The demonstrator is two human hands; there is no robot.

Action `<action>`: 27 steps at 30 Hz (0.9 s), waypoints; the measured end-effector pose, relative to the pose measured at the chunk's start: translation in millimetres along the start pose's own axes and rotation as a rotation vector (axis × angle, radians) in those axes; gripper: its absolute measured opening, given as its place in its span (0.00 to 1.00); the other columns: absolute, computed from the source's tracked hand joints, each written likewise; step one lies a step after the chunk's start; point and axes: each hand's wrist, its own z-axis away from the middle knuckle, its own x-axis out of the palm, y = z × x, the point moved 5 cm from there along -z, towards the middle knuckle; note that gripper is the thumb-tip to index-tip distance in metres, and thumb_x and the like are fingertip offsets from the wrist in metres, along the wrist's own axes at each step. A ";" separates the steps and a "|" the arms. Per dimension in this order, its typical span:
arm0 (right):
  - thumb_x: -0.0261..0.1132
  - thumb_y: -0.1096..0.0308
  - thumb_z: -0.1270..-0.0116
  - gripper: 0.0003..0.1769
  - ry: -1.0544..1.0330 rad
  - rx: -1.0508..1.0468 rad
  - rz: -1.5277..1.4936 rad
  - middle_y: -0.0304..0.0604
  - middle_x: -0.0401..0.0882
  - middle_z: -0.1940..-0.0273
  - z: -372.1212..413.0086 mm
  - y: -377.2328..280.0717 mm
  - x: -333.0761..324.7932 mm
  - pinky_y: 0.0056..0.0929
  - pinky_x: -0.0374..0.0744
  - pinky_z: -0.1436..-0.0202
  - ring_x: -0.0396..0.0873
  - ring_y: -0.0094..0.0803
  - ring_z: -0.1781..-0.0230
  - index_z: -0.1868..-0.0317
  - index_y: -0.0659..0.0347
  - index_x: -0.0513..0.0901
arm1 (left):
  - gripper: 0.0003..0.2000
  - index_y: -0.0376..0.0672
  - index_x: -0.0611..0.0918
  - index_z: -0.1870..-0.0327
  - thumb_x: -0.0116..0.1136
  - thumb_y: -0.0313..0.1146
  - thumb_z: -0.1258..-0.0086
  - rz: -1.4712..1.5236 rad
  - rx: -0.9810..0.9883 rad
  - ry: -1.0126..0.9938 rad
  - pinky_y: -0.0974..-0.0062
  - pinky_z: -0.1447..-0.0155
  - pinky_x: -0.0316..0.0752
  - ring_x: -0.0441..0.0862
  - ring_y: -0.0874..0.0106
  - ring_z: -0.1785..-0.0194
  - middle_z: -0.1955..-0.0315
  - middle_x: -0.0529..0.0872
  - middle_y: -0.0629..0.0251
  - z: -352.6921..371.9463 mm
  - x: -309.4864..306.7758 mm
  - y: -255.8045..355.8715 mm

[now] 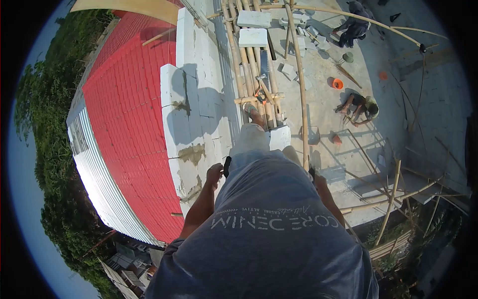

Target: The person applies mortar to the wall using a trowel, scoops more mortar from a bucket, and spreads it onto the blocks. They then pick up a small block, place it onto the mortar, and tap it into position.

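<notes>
My left hand hangs beside my hip with its fingers curled, close to the block wall. A small black object shows at its fingertips; what it is I cannot tell. On the other side, my right hand is down by my thigh, mostly hidden by the grey T-shirt. Another dark piece sits at its fingers. Below me, one foot stands on bamboo poles, near a white block. A handsaw and an orange-handled tool lie on the poles.
White blocks rest on the scaffold ahead. A red roof drops away beyond the wall. Down on the concrete floor, one person crouches near an orange bucket; another person bends over. A bamboo rail runs along my right.
</notes>
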 end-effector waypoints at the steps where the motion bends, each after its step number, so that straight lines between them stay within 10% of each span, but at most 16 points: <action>1: 0.68 0.51 0.38 0.23 0.008 -0.004 -0.003 0.43 0.79 0.67 -4.8 -6.8 1.4 0.38 0.74 0.71 0.78 0.32 0.73 0.55 0.65 0.83 | 0.12 0.42 0.87 0.54 0.58 0.36 0.31 0.474 -0.128 0.062 0.73 0.57 0.76 0.83 0.73 0.60 0.60 0.88 0.68 -8.3 -6.0 -5.3; 13: 0.71 0.55 0.35 0.19 -0.111 0.320 -0.281 0.37 0.70 0.75 -8.2 -155.1 4.6 0.31 0.71 0.84 0.72 0.27 0.83 0.56 0.58 0.76 | 0.27 0.40 0.75 0.30 0.63 0.35 0.30 0.337 -0.038 0.402 0.68 0.36 0.72 0.79 0.66 0.42 0.44 0.83 0.58 -81.5 -126.7 88.6; 18: 0.69 0.54 0.33 0.19 -0.112 0.334 -0.130 0.38 0.70 0.75 -41.8 -185.8 -5.7 0.31 0.71 0.84 0.71 0.27 0.84 0.53 0.58 0.74 | 0.34 0.45 0.68 0.26 0.65 0.32 0.36 -0.113 0.124 0.974 0.53 0.25 0.63 0.66 0.50 0.28 0.32 0.71 0.49 -72.9 -185.9 110.5; 27: 0.68 0.55 0.31 0.16 -0.033 0.251 0.001 0.34 0.70 0.76 -85.9 -310.3 -31.7 0.27 0.68 0.85 0.69 0.23 0.84 0.56 0.55 0.75 | 0.45 0.53 0.59 0.20 0.67 0.43 0.40 0.016 -0.239 0.906 0.51 0.23 0.59 0.58 0.49 0.22 0.23 0.61 0.52 -137.7 -244.8 37.3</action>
